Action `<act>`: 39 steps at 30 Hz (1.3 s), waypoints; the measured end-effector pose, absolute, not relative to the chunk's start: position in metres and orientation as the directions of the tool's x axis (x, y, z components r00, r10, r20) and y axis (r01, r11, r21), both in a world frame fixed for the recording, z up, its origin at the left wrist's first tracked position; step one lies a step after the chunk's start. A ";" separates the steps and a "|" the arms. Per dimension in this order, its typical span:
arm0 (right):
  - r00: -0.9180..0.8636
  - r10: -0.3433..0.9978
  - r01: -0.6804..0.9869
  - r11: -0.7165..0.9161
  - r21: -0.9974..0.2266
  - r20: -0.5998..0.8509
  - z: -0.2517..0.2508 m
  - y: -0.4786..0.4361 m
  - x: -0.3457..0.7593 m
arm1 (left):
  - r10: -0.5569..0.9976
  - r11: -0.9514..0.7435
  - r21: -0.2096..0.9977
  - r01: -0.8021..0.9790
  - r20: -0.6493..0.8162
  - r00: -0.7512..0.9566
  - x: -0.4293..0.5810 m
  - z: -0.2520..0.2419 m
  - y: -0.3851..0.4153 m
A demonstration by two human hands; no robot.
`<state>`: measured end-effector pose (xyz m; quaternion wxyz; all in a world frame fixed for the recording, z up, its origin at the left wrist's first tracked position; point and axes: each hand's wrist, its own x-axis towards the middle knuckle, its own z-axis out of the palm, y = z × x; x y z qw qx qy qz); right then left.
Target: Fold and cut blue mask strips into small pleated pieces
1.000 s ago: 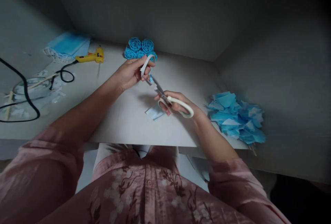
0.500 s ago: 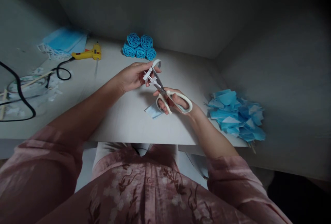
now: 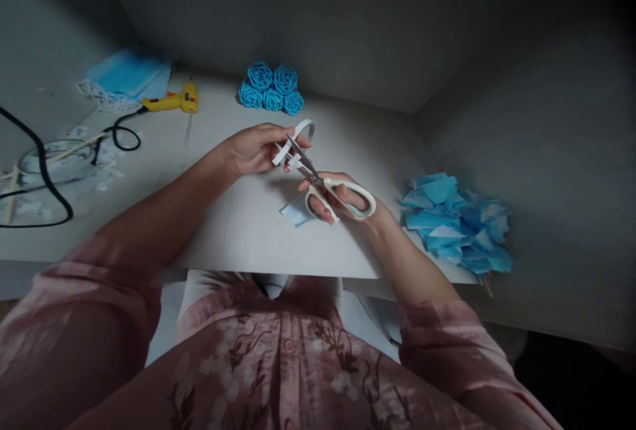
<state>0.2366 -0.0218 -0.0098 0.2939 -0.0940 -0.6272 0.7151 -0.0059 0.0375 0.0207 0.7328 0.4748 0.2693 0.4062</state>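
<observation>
My left hand point(image 3: 256, 148) is closed on a narrow white strip point(image 3: 303, 127), whose upper part curls over in a loop above the fingers. In my right hand point(image 3: 342, 195) is a pair of scissors point(image 3: 358, 215) with white handles, fingers and thumb through the loops. The blades point up and left, parted around the strip close to my left fingertips. Small white pieces of the strip show by the blades. Below the scissors a small pale blue and white piece point(image 3: 297, 211) lies on the table, partly covered by a handle.
Several blue crinkled rosettes point(image 3: 272, 89) are stacked at the back. A yellow glue gun point(image 3: 171, 100) with a black cord and a pile of blue face masks point(image 3: 124, 79) lie back left. White scraps and sticks surround a round dish point(image 3: 57, 155). Blue folded pieces point(image 3: 454, 221) are heaped right.
The scissors' handles have spread slightly apart and the blades have shifted a little against the strip. The whole view has moved slightly; both hands keep their hold.
</observation>
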 end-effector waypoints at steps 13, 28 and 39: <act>-0.828 0.494 -0.335 -0.057 -0.940 0.265 -0.012 -0.023 0.235 | 0.774 0.257 0.926 -0.277 -0.026 0.632 -0.005 0.023 0.034; -0.835 0.500 -0.330 -0.121 -0.936 0.230 -0.017 -0.026 0.230 | 0.730 0.214 0.922 -0.323 0.069 0.680 -0.007 0.020 0.036; -0.888 0.458 0.000 0.090 -0.996 0.041 0.007 -0.030 0.228 | 0.900 0.154 0.902 -0.402 0.039 0.434 -0.001 0.035 0.036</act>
